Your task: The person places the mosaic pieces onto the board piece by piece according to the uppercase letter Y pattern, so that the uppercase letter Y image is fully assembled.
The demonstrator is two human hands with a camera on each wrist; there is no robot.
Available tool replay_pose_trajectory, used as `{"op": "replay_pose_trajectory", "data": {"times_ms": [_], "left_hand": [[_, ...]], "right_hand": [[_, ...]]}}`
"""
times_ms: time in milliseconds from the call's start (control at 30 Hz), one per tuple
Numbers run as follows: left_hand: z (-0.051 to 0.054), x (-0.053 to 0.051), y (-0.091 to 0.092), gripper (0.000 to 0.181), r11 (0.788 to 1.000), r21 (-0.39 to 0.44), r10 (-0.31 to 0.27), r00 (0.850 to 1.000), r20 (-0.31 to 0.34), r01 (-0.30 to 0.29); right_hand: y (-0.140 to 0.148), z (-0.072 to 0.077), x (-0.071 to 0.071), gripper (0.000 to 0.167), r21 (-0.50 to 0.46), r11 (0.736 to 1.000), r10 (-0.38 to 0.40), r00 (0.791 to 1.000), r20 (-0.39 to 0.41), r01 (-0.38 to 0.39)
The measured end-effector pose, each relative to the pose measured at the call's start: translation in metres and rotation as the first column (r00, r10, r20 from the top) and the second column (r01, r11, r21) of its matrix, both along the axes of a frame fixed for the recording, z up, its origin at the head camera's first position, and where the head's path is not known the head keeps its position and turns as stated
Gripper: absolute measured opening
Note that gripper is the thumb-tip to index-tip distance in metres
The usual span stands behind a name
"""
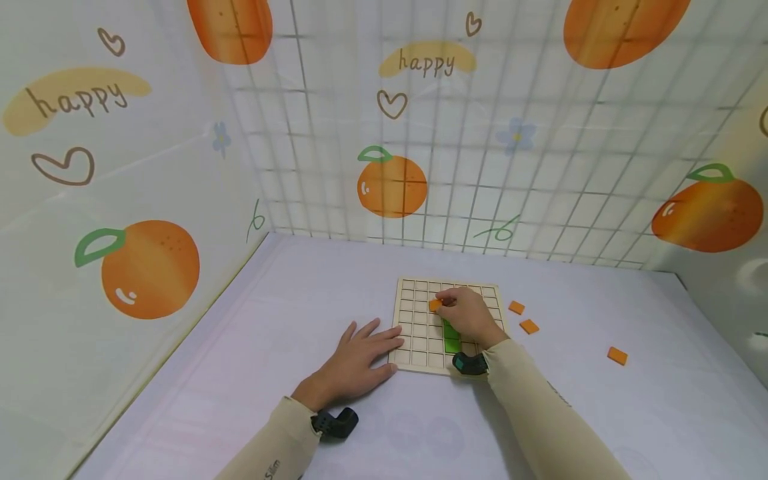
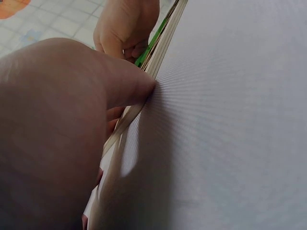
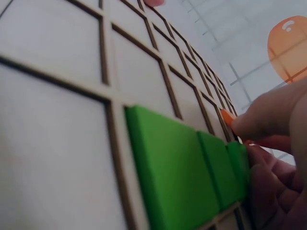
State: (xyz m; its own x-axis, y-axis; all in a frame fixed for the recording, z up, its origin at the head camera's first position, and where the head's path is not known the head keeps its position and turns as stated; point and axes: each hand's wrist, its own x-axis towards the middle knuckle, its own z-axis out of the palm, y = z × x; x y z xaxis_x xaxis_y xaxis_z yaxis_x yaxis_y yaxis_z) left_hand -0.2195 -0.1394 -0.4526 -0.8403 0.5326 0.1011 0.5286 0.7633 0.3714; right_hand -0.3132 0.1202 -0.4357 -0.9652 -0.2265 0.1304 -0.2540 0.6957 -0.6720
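Note:
A square wooden grid board (image 1: 420, 360) lies on the table, with a column of green tiles (image 1: 452, 341) in its cells; three green tiles (image 3: 170, 172) show in the right wrist view. My right hand (image 1: 471, 315) is over the board and pinches an orange tile (image 1: 435, 305) at the cells beyond the green ones; in the right wrist view the orange tile (image 3: 227, 116) is partly hidden by the fingers. My left hand (image 1: 360, 360) rests spread at the board's left edge, fingertips on it. In the left wrist view the thumb (image 2: 129, 84) touches the board's side.
Two orange tiles (image 1: 517, 307) (image 1: 529, 327) lie just right of the board, and another orange tile (image 1: 617, 356) farther right. A pale cloth (image 1: 312, 287) covers the table. Behind stands a grid wall under a sheet printed with oranges (image 1: 393, 187).

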Motion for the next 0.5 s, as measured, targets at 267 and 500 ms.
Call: {"op": "replay_pose_trajectory", "data": {"times_ms": [267, 500], "left_hand": [[-0.0001, 0.0, -0.0005, 0.05, 1.0, 0.01, -0.006, 1.0, 0.001, 0.006], [0.0009, 0.0, -0.0003, 0.049, 1.0, 0.014, -0.009, 1.0, -0.003, 0.009]], "right_hand": [[-0.0002, -0.002, -0.0003, 0.031, 0.011, 1.0, 0.008, 1.0, -0.017, -0.007], [-0.0017, -0.0013, 0.0014, 0.029, 0.023, 1.0, -0.004, 1.0, -0.011, 0.004]]}}
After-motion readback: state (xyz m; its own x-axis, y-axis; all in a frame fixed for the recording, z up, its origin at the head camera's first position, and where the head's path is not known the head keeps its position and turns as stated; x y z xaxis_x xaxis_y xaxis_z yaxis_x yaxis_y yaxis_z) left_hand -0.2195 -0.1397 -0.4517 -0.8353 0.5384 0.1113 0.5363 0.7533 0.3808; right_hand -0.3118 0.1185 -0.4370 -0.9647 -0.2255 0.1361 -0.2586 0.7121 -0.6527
